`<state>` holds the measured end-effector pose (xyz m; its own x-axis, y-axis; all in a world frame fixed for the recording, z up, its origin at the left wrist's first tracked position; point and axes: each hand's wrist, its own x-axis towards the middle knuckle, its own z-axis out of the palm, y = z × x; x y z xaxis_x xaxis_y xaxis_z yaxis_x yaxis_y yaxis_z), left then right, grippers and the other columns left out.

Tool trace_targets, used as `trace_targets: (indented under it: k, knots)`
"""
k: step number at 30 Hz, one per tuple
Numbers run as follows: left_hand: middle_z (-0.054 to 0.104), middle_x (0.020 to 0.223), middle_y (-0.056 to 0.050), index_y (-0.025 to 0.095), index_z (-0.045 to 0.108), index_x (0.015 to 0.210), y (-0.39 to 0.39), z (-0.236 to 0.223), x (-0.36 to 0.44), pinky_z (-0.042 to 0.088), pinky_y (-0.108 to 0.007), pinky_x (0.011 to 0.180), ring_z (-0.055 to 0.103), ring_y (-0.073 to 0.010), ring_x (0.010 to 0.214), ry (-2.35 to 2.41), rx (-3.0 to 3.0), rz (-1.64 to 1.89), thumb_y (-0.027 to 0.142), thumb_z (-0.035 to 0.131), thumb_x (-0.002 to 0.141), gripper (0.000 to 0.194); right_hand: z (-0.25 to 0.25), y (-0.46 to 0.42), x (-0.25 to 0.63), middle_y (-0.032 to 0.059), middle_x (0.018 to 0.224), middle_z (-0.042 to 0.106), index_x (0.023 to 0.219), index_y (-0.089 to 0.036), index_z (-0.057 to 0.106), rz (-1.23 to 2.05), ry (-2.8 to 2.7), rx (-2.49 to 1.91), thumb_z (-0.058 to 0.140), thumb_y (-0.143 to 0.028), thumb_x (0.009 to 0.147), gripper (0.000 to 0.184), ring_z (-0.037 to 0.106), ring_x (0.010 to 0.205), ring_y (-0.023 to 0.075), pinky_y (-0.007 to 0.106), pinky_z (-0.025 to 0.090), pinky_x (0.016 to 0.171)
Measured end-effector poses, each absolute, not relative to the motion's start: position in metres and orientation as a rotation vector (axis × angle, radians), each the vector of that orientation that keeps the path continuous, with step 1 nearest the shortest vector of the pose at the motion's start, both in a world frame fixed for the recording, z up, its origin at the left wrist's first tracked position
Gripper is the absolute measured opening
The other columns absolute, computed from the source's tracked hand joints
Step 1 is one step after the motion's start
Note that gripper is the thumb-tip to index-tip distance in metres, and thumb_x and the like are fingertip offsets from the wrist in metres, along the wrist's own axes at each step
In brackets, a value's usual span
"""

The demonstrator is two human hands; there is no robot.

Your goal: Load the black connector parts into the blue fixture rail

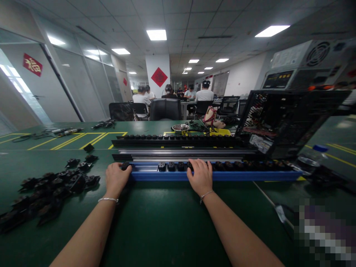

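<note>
A long blue channel rail (244,175) lies across the table before me, with a row of small black socket modules (171,166) in it. At its left end, my left hand (118,176) is closed, thumb and fingers pinching one black socket module (125,165). A bare stretch of channel (146,167) separates that piece from the row. My right hand (200,176) is closed over the middle of the rail, its bent fingers lying across the sockets and hiding some of them. Loose black socket modules (57,181) are heaped to the left.
Behind the blue rail lie silver-and-black rails (183,152) and a black rail with sockets (172,141). An open computer case (280,118) stands at right, near a bottle with a blue cap (319,148). A metal bowl (180,128) sits farther back. People sit beyond the table.
</note>
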<state>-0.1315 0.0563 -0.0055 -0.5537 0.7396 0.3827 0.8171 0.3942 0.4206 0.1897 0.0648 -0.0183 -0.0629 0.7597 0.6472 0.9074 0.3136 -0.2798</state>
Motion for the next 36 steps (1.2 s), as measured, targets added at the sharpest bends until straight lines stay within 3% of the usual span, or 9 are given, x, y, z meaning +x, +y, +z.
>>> trace_targets:
  k: [10,36]
  knots:
    - [0.059,0.106,-0.014,0.014,0.059,0.101,0.052,0.0,-0.137,0.045,-0.039,0.084,0.056,-0.0287,0.1,-2.649,-1.288,-1.001,0.046,0.051,0.073,0.043,-0.018,0.066,0.189,0.005,0.115,0.063,0.115,-0.022,0.058,-0.281,-1.861,-1.484,0.047,-0.029,0.084,0.033,0.048,0.115,0.0224,0.045,0.017,0.108]
    - [0.062,0.104,-0.017,0.012,0.061,0.098,0.054,-0.005,-0.166,0.044,-0.041,0.089,0.055,-0.0309,0.104,-2.631,-1.16,-1.095,0.045,0.051,0.071,0.043,-0.017,0.065,0.19,0.0065,0.116,0.062,0.115,-0.022,0.058,-0.273,-1.861,-1.489,0.046,-0.029,0.085,0.034,0.048,0.115,0.0228,0.046,0.017,0.108]
